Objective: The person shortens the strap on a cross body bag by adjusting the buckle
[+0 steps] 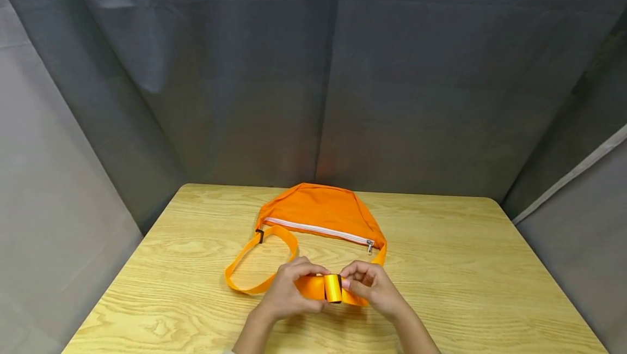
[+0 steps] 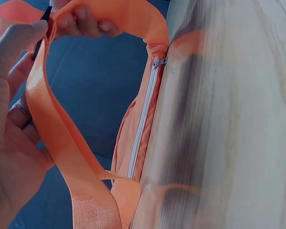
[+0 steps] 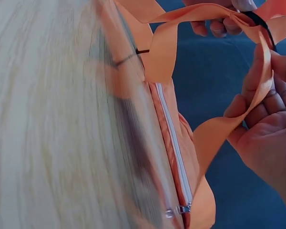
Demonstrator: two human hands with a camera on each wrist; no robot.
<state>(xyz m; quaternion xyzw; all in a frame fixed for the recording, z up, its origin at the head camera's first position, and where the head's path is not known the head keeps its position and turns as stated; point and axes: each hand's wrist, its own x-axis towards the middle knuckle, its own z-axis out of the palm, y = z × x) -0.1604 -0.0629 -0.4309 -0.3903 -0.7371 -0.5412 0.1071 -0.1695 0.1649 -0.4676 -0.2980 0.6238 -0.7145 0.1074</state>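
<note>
An orange waist bag (image 1: 313,207) lies on the table, its white zipper (image 1: 318,229) facing the person. Its orange strap (image 1: 309,287) is lifted in front of it, threaded through a black slider buckle (image 2: 42,36) with a loop of webbing (image 1: 333,288) standing out. My left hand (image 1: 291,291) grips strap and slider together, thumb and fingers at opposite edges. On the other side, my right hand (image 1: 374,288) pinches the strap right beside the slider, thumb in front. From the right wrist, the strap (image 3: 212,136) runs down past the right fingers towards the bag.
The bag rests near the back edge of the wood-grain table (image 1: 465,267). A second black buckle (image 1: 260,236) joins the strap at the bag's left end, where a loose strap loop (image 1: 235,264) lies. Grey curtains (image 1: 416,81) hang behind and at both sides.
</note>
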